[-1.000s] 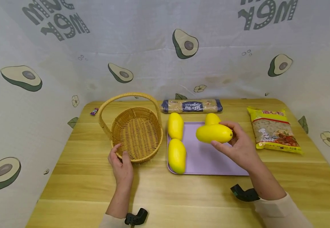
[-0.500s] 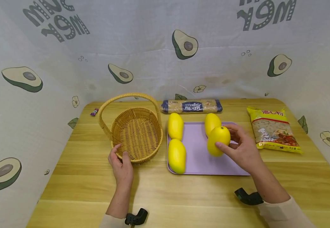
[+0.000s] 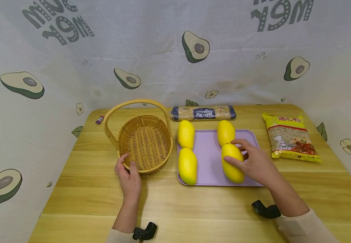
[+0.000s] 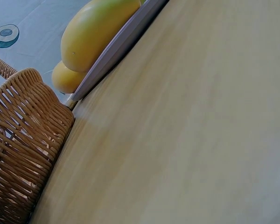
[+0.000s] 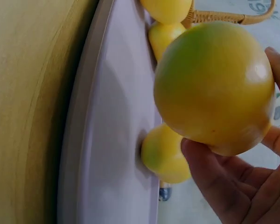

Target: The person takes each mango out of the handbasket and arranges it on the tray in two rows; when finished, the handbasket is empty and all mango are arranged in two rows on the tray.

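My right hand (image 3: 251, 162) grips a yellow mango (image 3: 233, 165) between thumb and fingers, close over the right part of a lilac tray (image 3: 208, 162). In the right wrist view that mango (image 5: 214, 88) shows a greenish end, and the thumb presses its side. A second mango (image 3: 226, 133) lies just behind it on the tray. Two more, a rear mango (image 3: 186, 134) and a front mango (image 3: 187, 166), line the tray's left side. My left hand (image 3: 129, 177) holds the near rim of a round wicker basket (image 3: 145, 145) with a tall handle; nothing lies inside it.
Behind the tray lies a long pack of noodles (image 3: 204, 113). A yellow food bag (image 3: 292, 138) is to the tray's right. One small purple wrapped candy (image 3: 99, 119) sits at the back left. Patterned cloth (image 3: 160, 50) encloses the table's back and sides.
The mango in my right hand has turned from lying crosswise to pointing front to back, and has come nearer the tray's front. My left hand stays on the basket rim.
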Motion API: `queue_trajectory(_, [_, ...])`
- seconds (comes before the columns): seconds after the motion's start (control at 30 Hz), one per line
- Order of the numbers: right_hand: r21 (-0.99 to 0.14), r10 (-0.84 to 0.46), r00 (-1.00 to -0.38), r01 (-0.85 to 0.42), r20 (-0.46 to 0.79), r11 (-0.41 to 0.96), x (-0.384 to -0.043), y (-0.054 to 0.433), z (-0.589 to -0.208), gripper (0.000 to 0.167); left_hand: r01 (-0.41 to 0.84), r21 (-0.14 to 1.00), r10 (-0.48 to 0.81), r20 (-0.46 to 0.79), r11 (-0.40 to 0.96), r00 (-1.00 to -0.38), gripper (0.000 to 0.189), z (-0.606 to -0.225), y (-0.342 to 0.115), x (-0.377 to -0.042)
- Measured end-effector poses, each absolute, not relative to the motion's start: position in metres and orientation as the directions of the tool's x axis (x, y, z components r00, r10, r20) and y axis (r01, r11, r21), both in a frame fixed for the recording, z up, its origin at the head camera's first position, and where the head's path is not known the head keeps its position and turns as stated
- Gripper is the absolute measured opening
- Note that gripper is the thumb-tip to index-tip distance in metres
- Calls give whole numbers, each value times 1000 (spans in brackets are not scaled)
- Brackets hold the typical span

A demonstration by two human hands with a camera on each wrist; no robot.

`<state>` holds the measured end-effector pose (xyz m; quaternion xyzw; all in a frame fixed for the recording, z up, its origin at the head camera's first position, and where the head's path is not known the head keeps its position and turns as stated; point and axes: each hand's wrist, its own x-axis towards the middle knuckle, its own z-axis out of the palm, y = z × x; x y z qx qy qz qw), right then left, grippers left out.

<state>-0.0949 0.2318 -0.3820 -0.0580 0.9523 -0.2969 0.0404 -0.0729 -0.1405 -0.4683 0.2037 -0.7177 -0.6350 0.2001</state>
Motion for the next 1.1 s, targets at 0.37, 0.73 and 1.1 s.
queue_trajectory(0.37, [-537,-204,-970,-103,-132,837,-107,230,-392,65,-37,993,-540,31,116,-841,37,-469,-141,-73])
queue_trajectory(0.73, [-478,-194,-963,-83,-188,874,-112,225,-399,73,-39,992,-536,31,119,-844,37,-468,-141,-73])
queue_trajectory(1.1, [-452,-225,-958,-123,-179,884,-114,226,-403,65,-50,992,-534,20,116,-845,37,-467,-141,-73])
